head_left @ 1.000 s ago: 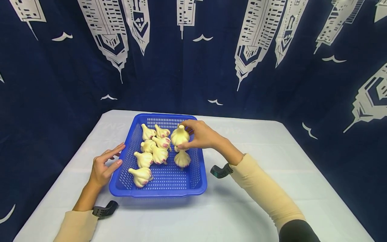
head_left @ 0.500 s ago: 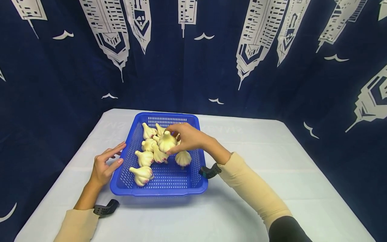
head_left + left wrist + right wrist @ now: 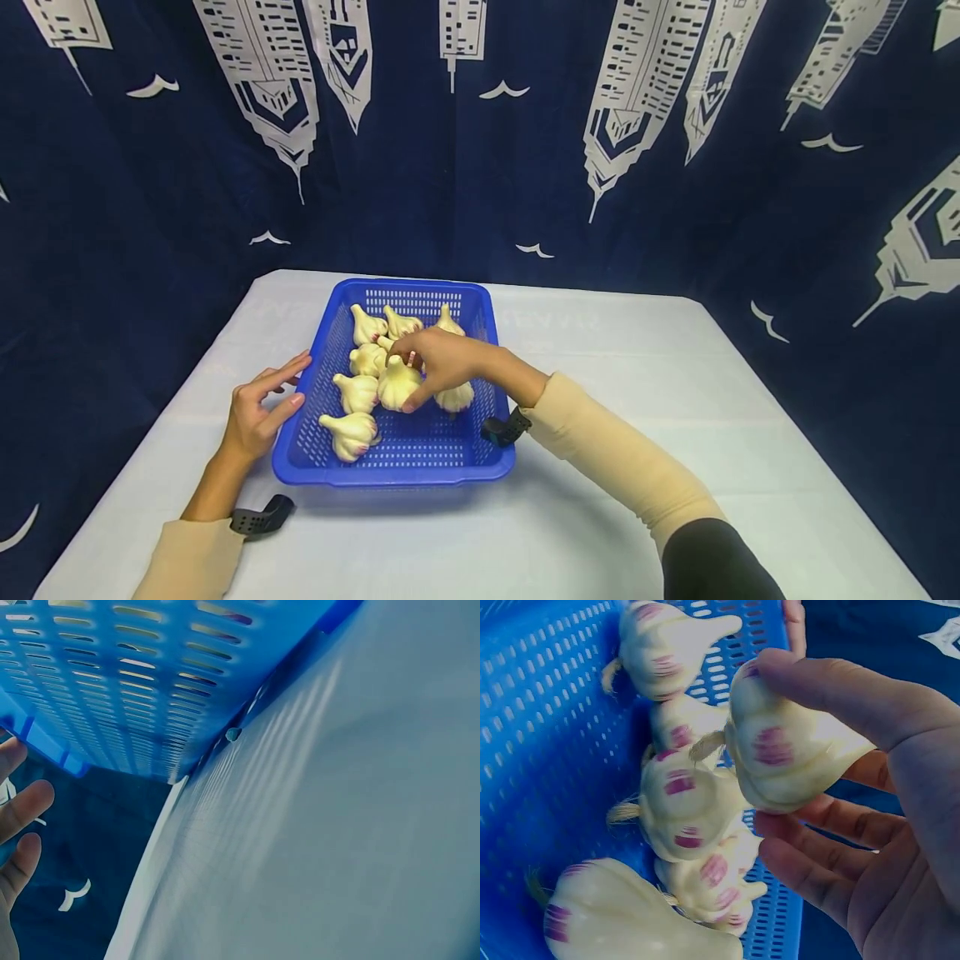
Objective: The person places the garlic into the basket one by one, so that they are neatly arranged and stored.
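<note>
A garlic bulb [image 3: 397, 386] is pinched between the thumb and fingers of my right hand [image 3: 446, 360], above the middle of a blue perforated basket [image 3: 390, 477]. In the right wrist view the held garlic bulb [image 3: 780, 746] shows purple streaks and a root tuft, and it hangs over other bulbs. Along the basket's left rim lies my left hand [image 3: 253, 418], its fingers extended against the edge. The left wrist view shows its fingertips [image 3: 26, 806] beside the slotted basket wall [image 3: 142, 690].
Several garlic bulbs lie in the basket, mostly on its left side, including one at the near left [image 3: 350, 436]. A bulb [image 3: 455, 397] lies at the right, partly behind my right hand. The white-covered table [image 3: 615, 400] meets a dark blue printed cloth [image 3: 450, 183].
My right hand has carried the garlic bulb leftward and nearer, from the basket's right side to over its middle. The left hand stays at the rim.
</note>
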A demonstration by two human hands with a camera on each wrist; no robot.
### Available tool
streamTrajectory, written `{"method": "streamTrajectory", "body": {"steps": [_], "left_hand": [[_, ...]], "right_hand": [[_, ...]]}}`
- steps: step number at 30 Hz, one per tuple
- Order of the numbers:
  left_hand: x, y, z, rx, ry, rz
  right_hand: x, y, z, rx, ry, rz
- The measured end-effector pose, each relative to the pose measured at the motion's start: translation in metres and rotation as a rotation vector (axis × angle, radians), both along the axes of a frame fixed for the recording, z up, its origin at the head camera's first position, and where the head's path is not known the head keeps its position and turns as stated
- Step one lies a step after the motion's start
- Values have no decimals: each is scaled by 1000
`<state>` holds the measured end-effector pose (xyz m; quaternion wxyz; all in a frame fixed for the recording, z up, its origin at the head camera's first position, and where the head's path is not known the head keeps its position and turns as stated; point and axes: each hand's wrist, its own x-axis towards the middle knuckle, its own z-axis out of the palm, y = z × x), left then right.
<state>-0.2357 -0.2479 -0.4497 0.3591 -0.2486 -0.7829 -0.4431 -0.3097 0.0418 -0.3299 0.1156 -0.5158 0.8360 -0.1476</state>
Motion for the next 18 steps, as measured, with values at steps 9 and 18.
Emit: {"method": "streamTrajectory", "body": {"steps": [9, 18], "left_hand": [[-2, 0, -4, 30, 3, 26], [0, 1, -1, 38, 2, 28]], "right_hand": [[4, -10, -5, 98, -97, 24], [7, -17, -13, 168, -131, 72]]}}
